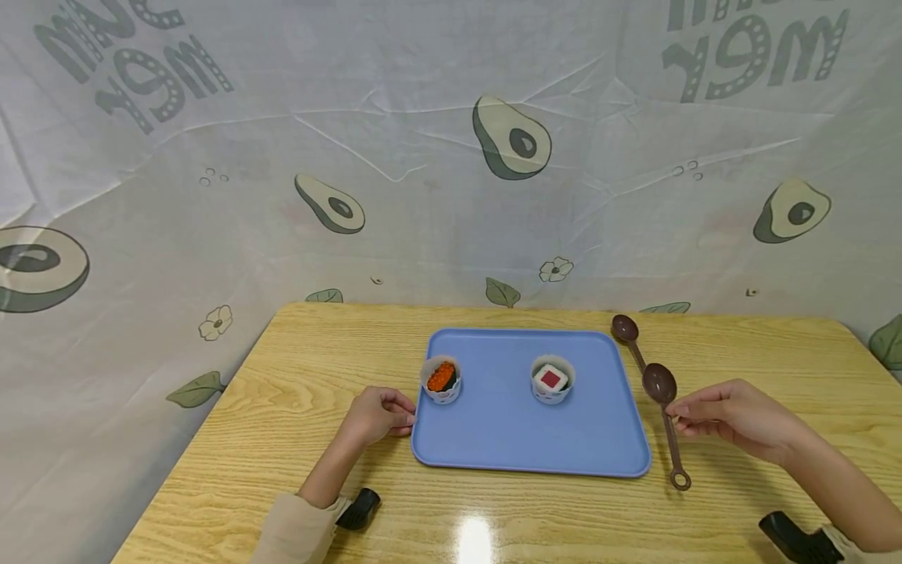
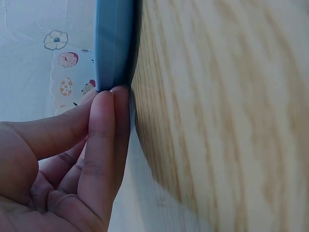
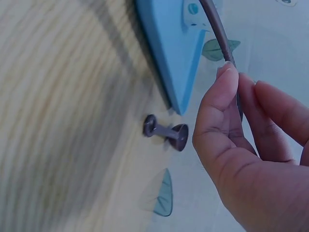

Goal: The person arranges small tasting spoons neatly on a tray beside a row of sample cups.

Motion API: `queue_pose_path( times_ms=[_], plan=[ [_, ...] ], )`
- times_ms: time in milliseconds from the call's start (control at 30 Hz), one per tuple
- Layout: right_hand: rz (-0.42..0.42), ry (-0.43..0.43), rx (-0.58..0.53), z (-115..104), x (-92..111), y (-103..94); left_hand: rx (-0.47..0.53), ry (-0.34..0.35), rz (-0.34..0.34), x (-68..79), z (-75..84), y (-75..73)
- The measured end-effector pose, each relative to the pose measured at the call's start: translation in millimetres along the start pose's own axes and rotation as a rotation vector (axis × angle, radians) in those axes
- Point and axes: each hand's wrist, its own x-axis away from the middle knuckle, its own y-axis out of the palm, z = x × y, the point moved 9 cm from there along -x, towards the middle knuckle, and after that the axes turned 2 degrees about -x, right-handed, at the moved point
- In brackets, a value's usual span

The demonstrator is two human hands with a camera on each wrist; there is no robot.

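Observation:
At the left edge of the blue tray [image 1: 493,439], my left hand [image 1: 380,419] pinches the rim; in the left wrist view the fingertips [image 2: 103,104] meet the tray's side [image 2: 115,43]. My right hand [image 1: 736,419] holds a brown measuring spoon [image 1: 659,383] by its handle [image 3: 219,29], between thumb and fingers. This spoon is above the table, right of the tray, its bowl pointing away and its ringed end toward me. Another brown measuring spoon [image 1: 625,329] lies behind it on the table, its handle partly hidden in the head view.
On the tray stand two patterned paper cups: the left one [image 1: 442,395] holds orange-topped roe sushi [image 1: 441,377], the other [image 1: 552,392] a white piece with a red centre [image 1: 550,379]. A wooden table [image 1: 331,345] lies beneath, with an avocado-print cloth [image 1: 423,157] behind.

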Motion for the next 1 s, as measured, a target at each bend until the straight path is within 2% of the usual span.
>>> queue_pose_path(
  times_ms=[167, 367, 600, 1000],
  plan=[
    [0.043, -0.001, 0.051, -11.3, -8.4, 2.2, 0.004, -0.010, -0.001, 0.1, 1.6, -0.4],
    [0.125, 0.048, 0.111, -21.5, -20.1, 5.9, -0.001, -0.017, 0.001, 0.1, 2.8, -0.6],
    [0.149, 0.057, 0.087, -31.5, -35.3, 18.1, 0.001, -0.026, 0.006, 0.7, 2.8, -1.5],
    [0.191, 0.075, 0.052, -33.0, -59.0, 37.6, 0.002, -0.021, -0.003, 1.1, 3.2, -0.5]
  ],
)
